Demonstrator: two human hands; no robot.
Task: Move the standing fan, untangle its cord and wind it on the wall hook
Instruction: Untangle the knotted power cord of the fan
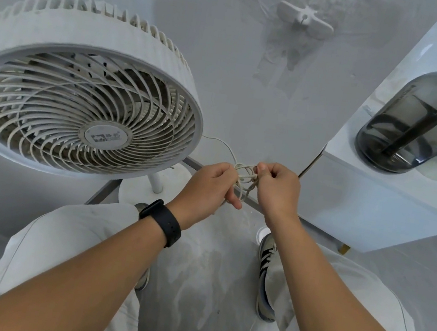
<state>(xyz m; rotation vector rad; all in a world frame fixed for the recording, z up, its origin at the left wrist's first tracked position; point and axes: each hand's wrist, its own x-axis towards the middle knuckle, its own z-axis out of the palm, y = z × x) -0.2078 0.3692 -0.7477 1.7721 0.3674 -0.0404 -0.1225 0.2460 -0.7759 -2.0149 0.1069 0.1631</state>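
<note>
The white standing fan [80, 93] stands at the left, its round head tilted up toward me, its pole and round base [134, 189] below. A thin white cord [223, 144] runs from behind the fan head to a tangled knot [246, 179] held between my hands. My left hand [208, 186], with a black wristband, pinches the knot's left side. My right hand [276, 188] pinches loops on its right side. The white wall hook [304, 18] is fixed high on the wall above, with nothing on it.
A white cabinet [375, 206] stands at the right, close to my right hand, with a dark transparent water bottle [423, 116] on top. My legs and shoes [266, 274] are on the grey floor below. The wall is straight ahead.
</note>
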